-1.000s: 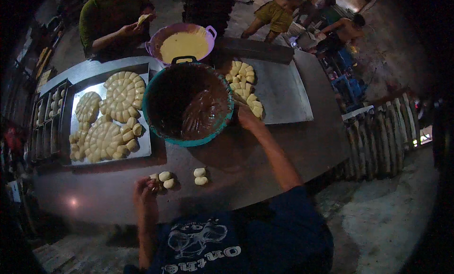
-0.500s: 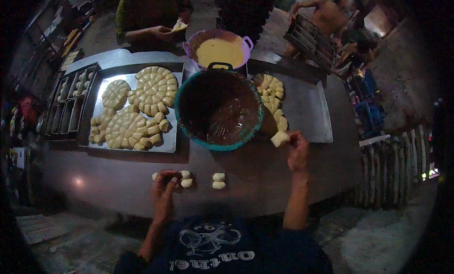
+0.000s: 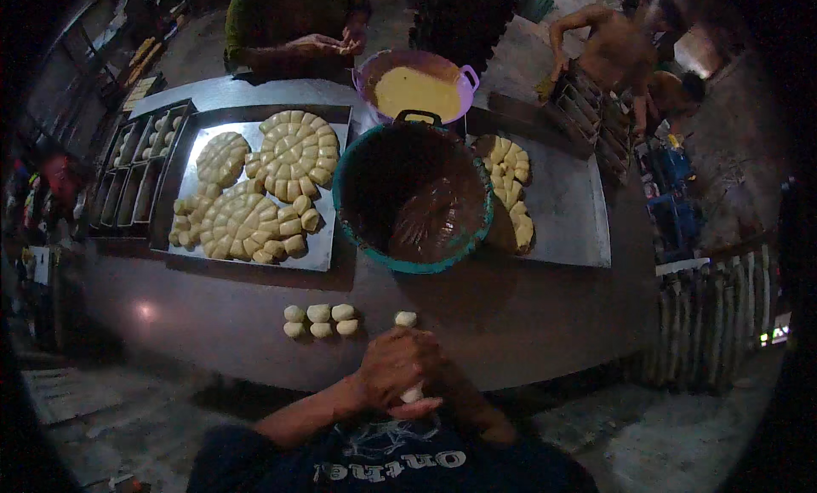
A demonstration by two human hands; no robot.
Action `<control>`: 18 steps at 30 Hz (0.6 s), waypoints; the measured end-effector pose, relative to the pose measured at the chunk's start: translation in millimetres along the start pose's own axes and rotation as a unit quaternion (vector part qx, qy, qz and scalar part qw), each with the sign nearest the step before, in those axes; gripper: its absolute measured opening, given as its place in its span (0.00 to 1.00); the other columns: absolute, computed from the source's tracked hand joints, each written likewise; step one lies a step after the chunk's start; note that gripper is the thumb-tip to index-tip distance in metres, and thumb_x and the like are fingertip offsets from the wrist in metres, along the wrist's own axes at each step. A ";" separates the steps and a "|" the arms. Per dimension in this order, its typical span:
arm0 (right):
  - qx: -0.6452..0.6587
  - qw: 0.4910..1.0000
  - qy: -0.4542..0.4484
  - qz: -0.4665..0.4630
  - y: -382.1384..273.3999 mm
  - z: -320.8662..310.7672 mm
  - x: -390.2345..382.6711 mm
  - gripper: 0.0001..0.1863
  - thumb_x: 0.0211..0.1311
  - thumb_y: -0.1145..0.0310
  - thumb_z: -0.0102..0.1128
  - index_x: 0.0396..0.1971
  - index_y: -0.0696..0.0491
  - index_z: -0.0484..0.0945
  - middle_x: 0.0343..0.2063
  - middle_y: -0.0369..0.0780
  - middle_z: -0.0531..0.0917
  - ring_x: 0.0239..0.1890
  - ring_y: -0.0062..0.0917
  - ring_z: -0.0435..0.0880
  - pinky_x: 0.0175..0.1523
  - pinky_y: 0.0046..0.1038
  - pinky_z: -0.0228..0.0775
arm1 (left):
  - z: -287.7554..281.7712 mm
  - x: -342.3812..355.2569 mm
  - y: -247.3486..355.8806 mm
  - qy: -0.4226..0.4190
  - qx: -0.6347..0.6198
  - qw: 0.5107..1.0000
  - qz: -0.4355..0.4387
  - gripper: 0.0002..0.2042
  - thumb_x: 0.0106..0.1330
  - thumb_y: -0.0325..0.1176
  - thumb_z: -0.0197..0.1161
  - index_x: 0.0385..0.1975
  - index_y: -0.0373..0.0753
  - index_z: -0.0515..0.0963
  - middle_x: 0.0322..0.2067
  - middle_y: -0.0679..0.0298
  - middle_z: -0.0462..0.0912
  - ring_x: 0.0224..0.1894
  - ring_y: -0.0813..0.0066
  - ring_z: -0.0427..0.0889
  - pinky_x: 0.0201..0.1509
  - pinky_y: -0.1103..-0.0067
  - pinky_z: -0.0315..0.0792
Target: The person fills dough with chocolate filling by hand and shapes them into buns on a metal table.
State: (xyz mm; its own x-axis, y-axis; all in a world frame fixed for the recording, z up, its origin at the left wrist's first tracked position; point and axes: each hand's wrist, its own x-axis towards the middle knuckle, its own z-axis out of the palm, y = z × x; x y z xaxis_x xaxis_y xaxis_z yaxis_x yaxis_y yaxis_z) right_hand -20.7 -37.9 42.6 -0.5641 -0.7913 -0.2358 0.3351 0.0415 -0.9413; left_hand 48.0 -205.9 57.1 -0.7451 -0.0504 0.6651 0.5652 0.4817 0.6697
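Head view: I see the left hand (image 3: pixel 393 365), fingers curled over a small, pale lump of dough (image 3: pixel 412 394) at the dark, flat bench's (image 3: pixel 528 340) near edge, probably cupped between palms against slipping. The right hand (image 3: pixel 444 367) is mostly hidden; I cannot tell its closure. The lump looks smooth, partly showing.

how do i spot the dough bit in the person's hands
Start at the large brown table and follow its near edge to the overlapping hands, by the dark shirt. A small pale dough bit pokes out on their shirt side. Unlike the pieces lying in rows on the table, it is held.
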 end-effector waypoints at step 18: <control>-0.515 0.821 -0.128 -0.209 -163.8 -112.6 207.2 0.29 0.54 0.86 0.59 0.57 0.49 0.77 0.51 0.41 0.83 0.53 0.32 0.82 0.60 0.32 0.74 | -103.0 -85.8 -10.8 0.398 0.051 0.807 -0.433 0.14 0.75 0.36 0.48 0.38 0.32 0.78 0.37 0.58 0.82 0.45 0.71 0.80 0.54 0.74 0.71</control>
State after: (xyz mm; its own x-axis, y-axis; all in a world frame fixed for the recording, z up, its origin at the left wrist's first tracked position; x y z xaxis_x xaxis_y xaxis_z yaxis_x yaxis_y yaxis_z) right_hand -277.4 -140.0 120.7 -0.2464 -0.9645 0.0952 -0.7388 0.1233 -0.6626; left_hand 142.3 -296.8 26.8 -0.3579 -0.9337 -0.0089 -0.1079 0.0319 0.9936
